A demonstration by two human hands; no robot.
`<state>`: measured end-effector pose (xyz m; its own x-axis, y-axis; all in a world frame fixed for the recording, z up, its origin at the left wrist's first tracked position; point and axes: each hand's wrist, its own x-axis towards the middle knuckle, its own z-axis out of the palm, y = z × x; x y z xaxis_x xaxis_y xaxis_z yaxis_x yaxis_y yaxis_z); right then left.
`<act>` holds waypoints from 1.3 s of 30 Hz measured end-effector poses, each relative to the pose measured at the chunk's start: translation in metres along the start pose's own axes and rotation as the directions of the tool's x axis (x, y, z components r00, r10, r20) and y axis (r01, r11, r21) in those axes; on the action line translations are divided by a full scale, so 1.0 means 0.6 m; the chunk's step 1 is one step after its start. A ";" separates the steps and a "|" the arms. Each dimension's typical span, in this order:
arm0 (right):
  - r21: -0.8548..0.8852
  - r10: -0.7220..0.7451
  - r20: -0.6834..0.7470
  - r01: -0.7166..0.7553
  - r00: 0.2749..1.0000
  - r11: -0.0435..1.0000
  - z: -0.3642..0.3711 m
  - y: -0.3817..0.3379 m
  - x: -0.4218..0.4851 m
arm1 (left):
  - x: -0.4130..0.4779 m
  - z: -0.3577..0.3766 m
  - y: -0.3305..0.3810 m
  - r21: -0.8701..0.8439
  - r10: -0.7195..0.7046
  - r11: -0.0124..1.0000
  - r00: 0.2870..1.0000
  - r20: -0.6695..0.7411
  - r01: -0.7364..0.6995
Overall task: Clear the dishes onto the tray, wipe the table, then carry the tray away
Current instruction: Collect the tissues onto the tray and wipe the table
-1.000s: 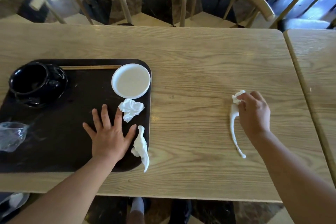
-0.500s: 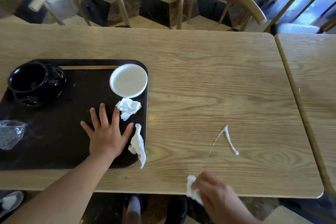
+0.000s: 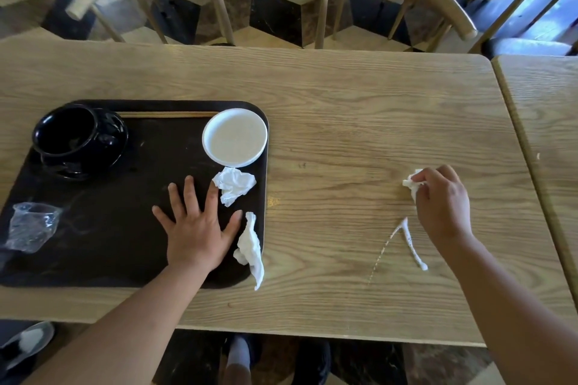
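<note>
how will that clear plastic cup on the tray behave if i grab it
The clear plastic cup looks thin and already crumpled, so it will probably buckle under a squeeze. It seems very light and lies tipped on the tray, so a nudge would likely slide or roll it.

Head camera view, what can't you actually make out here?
- Inside of the black ceramic bowl: too dark to tell if empty.
- White tissue wad: mostly hidden inside the right hand.
- Dark plastic tray: left edge cut off by the frame; part lies under the flat left hand.
</note>
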<state>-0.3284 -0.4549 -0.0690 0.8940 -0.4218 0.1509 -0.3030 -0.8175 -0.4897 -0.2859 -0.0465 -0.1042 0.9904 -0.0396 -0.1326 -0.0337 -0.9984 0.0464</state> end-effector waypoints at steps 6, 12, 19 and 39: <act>-0.028 -0.139 -0.019 0.138 0.990 0.990 0.019 -0.032 -0.092 | 0.000 0.000 0.001 -0.009 0.009 1.000 1.000 -0.004 -0.009; 0.116 -0.381 0.234 0.363 0.895 0.925 0.018 -0.088 -0.257 | 0.000 0.003 0.000 -0.005 0.005 1.000 1.000 0.000 -0.005; 0.268 -0.437 0.384 0.354 0.814 0.896 -0.018 -0.110 -0.360 | 0.002 0.006 -0.001 -0.010 0.004 1.000 1.000 -0.003 -0.004; -0.033 -0.002 -0.013 0.001 1.000 0.999 0.011 -0.009 -0.028 | 0.000 0.004 0.000 -0.013 0.005 1.000 1.000 -0.009 -0.005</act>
<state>-0.3399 -0.4408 -0.0745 0.8904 -0.4252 0.1626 -0.3125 -0.8306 -0.4609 -0.2865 -0.0466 -0.1066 0.9914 -0.0437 -0.1230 -0.0365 -0.9975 0.0603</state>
